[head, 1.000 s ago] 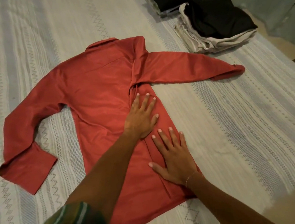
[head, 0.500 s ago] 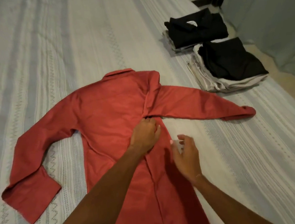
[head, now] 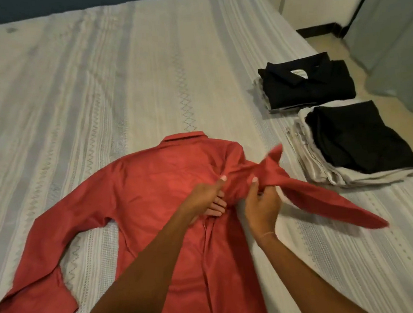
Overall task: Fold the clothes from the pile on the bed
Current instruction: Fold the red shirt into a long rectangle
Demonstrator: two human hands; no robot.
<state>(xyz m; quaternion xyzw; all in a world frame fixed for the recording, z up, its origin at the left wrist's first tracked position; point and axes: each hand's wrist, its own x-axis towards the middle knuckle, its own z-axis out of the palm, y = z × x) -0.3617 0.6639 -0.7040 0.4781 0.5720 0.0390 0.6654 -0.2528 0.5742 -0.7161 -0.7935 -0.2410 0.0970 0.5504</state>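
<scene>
Since half a second ago the shirt's right-hand sleeve [head: 311, 197] has come up off the bed: it lay flat and stretched out toward the folded stacks, and now its upper part is bunched and lifted, with the cuff end trailing down to the right. Red shirt [head: 154, 198] lies face down in the middle of the bed [head: 93, 78], collar toward the far end, its other sleeve [head: 43, 270] spread flat to the left with the cuff near the lower left corner. Right hand [head: 262, 206] grips the raised sleeve near the shoulder seam, thumb on top, fingers curled under the cloth. Left hand [head: 206, 196] presses on the shirt body just beside that seam, thumb out and fingers bent against the fabric; cannot tell whether it pinches any cloth. Both forearms reach in from the lower edge. Well apart to the right, near the bed's edge, sit two folded stacks: a black collared shirt [head: 309, 82] on light garments, and nearer, a black folded garment [head: 356, 138] on a pile of pale cloth [head: 332, 177]. Bedcover is pale with stripes and zigzag bands.
</scene>
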